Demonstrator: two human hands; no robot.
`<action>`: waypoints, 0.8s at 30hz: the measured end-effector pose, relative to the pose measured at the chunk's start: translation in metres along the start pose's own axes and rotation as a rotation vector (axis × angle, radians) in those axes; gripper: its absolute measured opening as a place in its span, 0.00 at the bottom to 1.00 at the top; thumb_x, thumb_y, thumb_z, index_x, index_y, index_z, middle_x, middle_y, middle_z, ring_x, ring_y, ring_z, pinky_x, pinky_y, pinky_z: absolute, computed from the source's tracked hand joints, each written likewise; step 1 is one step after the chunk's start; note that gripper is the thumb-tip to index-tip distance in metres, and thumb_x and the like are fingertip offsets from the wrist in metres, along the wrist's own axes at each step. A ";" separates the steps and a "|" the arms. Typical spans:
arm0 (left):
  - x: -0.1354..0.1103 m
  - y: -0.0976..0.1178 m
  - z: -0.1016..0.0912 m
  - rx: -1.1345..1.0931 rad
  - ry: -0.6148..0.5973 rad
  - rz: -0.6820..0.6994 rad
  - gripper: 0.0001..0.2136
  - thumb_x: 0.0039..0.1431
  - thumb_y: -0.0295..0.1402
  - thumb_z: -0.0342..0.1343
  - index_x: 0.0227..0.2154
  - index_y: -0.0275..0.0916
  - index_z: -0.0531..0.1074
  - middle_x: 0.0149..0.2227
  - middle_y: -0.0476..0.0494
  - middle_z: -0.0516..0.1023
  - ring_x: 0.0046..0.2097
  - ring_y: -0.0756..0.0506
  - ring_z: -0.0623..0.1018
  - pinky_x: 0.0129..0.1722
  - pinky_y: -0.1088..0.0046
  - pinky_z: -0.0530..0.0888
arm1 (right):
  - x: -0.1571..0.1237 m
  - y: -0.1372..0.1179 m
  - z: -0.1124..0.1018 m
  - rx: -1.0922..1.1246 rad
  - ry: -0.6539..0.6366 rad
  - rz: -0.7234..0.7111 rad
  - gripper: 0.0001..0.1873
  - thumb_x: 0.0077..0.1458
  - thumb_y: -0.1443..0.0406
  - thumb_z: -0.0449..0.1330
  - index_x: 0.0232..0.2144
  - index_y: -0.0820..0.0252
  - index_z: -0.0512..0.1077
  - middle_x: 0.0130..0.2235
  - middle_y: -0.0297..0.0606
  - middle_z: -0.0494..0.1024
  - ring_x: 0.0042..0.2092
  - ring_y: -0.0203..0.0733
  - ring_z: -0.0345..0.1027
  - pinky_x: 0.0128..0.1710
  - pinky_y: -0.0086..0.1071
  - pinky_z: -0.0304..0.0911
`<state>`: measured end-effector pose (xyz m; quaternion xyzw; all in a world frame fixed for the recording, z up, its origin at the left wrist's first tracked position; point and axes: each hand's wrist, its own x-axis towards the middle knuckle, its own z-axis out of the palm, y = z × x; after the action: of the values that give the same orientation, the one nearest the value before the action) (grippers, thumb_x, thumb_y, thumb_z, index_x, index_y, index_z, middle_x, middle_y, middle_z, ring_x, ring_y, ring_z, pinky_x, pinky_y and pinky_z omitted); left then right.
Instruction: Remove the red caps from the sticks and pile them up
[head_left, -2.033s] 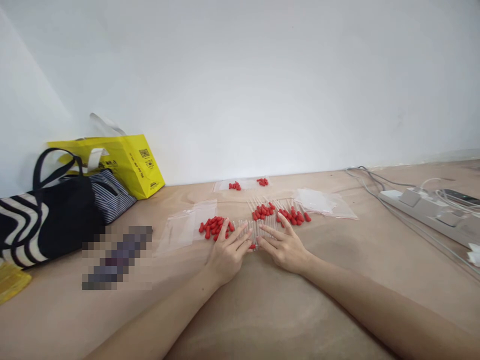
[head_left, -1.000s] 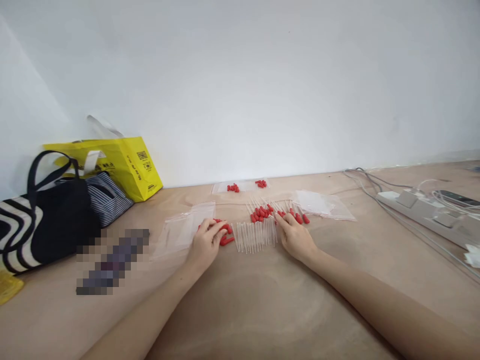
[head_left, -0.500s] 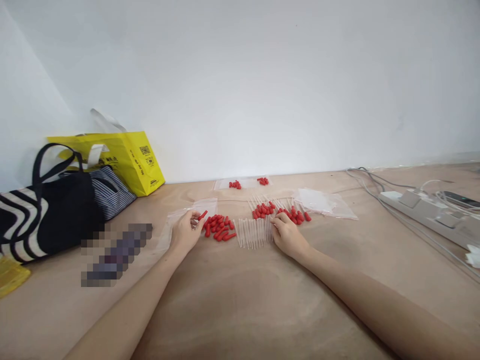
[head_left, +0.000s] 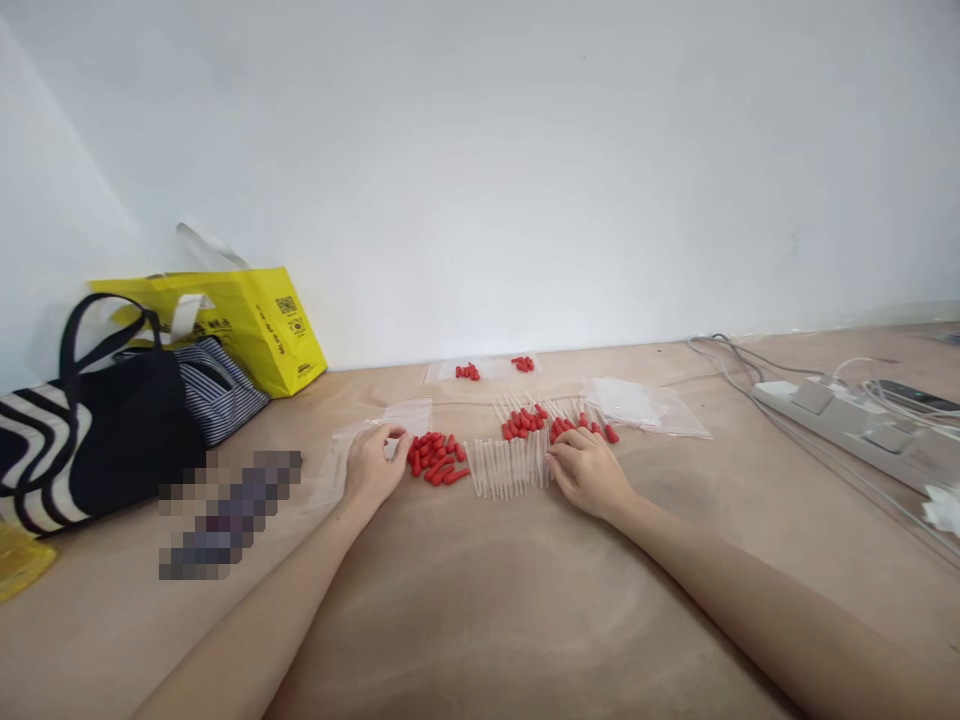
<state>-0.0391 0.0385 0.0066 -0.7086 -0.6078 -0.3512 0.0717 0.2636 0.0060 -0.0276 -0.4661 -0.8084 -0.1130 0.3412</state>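
My left hand (head_left: 375, 465) is curled, thumb and index tips close together, at the left edge of a pile of red rubber bulbs (head_left: 435, 460). Whatever lies between its tips is hidden. My right hand (head_left: 592, 470) has its fingers drawn together at the right end of a row of thin clear dropper tubes (head_left: 510, 468); I cannot make out what is in them. Behind the row lie droppers (head_left: 523, 420) with red bulbs on their near ends and tubes pointing away. More such droppers (head_left: 581, 425) lie just beyond my right hand, partly covered by it.
Clear plastic bags lie on the left (head_left: 409, 412) and right (head_left: 637, 403). A bag with red bulbs (head_left: 469, 371) rests near the wall. Left stand a yellow bag (head_left: 277, 330), a black bag (head_left: 120, 430) and a striped pouch (head_left: 217, 385). A power strip (head_left: 847, 425) with cables is on the right.
The red bulb that showed between my left fingertips is no longer visible there. My right hand has turned slightly and moved a little nearer, staying at the row's right end.
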 end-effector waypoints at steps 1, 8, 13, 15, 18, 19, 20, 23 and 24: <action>0.001 0.007 0.001 0.006 -0.010 0.038 0.09 0.51 0.36 0.46 0.26 0.38 0.69 0.31 0.43 0.75 0.36 0.44 0.72 0.39 0.67 0.66 | -0.001 0.004 -0.003 -0.009 0.003 0.009 0.10 0.52 0.67 0.50 0.26 0.60 0.71 0.30 0.40 0.72 0.35 0.41 0.62 0.36 0.35 0.56; 0.019 0.087 0.042 -0.004 -0.228 0.297 0.06 0.50 0.34 0.52 0.31 0.42 0.71 0.34 0.48 0.75 0.40 0.45 0.71 0.41 0.69 0.65 | -0.006 0.023 -0.012 0.007 -0.008 0.078 0.11 0.52 0.67 0.50 0.26 0.58 0.72 0.29 0.37 0.73 0.33 0.39 0.63 0.35 0.34 0.54; 0.035 0.127 0.071 0.015 -0.300 0.331 0.11 0.46 0.40 0.55 0.33 0.41 0.71 0.32 0.46 0.75 0.39 0.43 0.72 0.40 0.67 0.66 | -0.005 0.022 -0.012 -0.016 0.014 0.082 0.11 0.52 0.65 0.51 0.26 0.57 0.73 0.28 0.36 0.73 0.33 0.39 0.64 0.34 0.34 0.53; 0.038 0.133 0.077 0.030 -0.304 0.321 0.09 0.46 0.39 0.56 0.30 0.40 0.71 0.31 0.44 0.75 0.38 0.42 0.72 0.40 0.66 0.65 | -0.004 0.021 -0.012 -0.015 0.027 0.074 0.11 0.52 0.65 0.51 0.26 0.57 0.73 0.28 0.36 0.73 0.33 0.39 0.64 0.33 0.34 0.52; 0.040 0.135 0.082 0.044 -0.294 0.284 0.05 0.46 0.35 0.55 0.24 0.39 0.71 0.27 0.44 0.75 0.35 0.43 0.73 0.38 0.66 0.66 | -0.004 0.020 -0.012 -0.003 0.046 0.062 0.11 0.52 0.65 0.51 0.26 0.57 0.73 0.27 0.35 0.74 0.32 0.38 0.64 0.33 0.34 0.52; 0.040 0.135 0.083 0.046 -0.281 0.266 0.04 0.47 0.34 0.54 0.24 0.39 0.71 0.26 0.44 0.75 0.34 0.43 0.73 0.37 0.67 0.66 | -0.004 0.019 -0.012 0.002 0.052 0.057 0.11 0.52 0.65 0.51 0.26 0.57 0.73 0.27 0.35 0.74 0.32 0.38 0.64 0.33 0.34 0.52; 0.040 0.133 0.084 0.047 -0.261 0.244 0.04 0.47 0.32 0.53 0.24 0.38 0.71 0.26 0.44 0.75 0.33 0.44 0.74 0.37 0.67 0.66 | -0.004 0.019 -0.012 0.006 0.058 0.053 0.11 0.52 0.65 0.51 0.26 0.57 0.73 0.27 0.35 0.73 0.31 0.38 0.64 0.34 0.35 0.52; 0.038 0.126 0.080 0.036 -0.179 0.177 0.07 0.50 0.30 0.50 0.28 0.36 0.72 0.28 0.42 0.76 0.34 0.43 0.74 0.37 0.66 0.66 | -0.005 0.019 -0.012 0.023 0.072 0.053 0.11 0.52 0.65 0.51 0.26 0.57 0.72 0.27 0.36 0.73 0.32 0.38 0.64 0.34 0.35 0.52; 0.035 0.122 0.076 0.024 -0.152 0.166 0.08 0.50 0.30 0.49 0.30 0.36 0.72 0.29 0.41 0.76 0.34 0.43 0.74 0.37 0.65 0.66 | -0.005 0.019 -0.012 0.029 0.075 0.052 0.10 0.52 0.65 0.51 0.26 0.57 0.72 0.27 0.36 0.73 0.32 0.38 0.64 0.34 0.35 0.53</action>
<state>0.1044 0.0764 0.0102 -0.7801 -0.5551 -0.2818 0.0627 0.2861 0.0068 -0.0247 -0.4773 -0.7842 -0.1097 0.3809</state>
